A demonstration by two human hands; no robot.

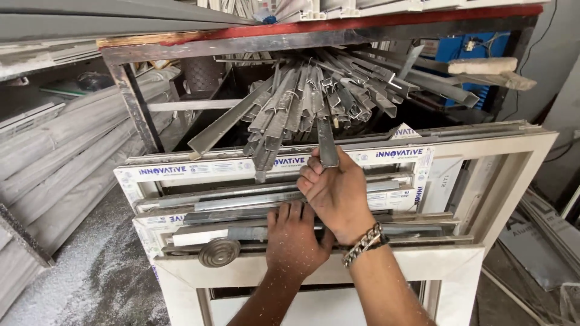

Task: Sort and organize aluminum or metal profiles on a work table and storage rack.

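Steel strip (327, 145) sits in your right hand (336, 193), pinched between thumb and curled fingers near its lower end. Its long axis runs nearly straight up and down in the view, the free end pointing away from you into the bundle of metal channels (314, 99) on the rack shelf (181, 42), the near end towards your palm. Held that way, it lines up with the other channels, which fan out towards you from the same shelf, so it looks to me like one piece of that heap singled out from its neighbours.

Your left hand (293, 238) lies flat, palm down and fingers spread, on the grey bars (241, 232) stacked across the top of the white window frames (374, 265). It grips nothing that I can see; it seems to press on the stack to steady it. Your right wrist crosses just above it, the chain bracelet (364, 243) near its knuckles.

The frames stand on edge in front of the rack, their top rails serving as a ledge. A round metal disc (219, 252) rests at the ledge's left end, just beside your left hand. Wrapped profiles (72, 151) lean at the left, and white shavings (90, 278) cover the floor below them.
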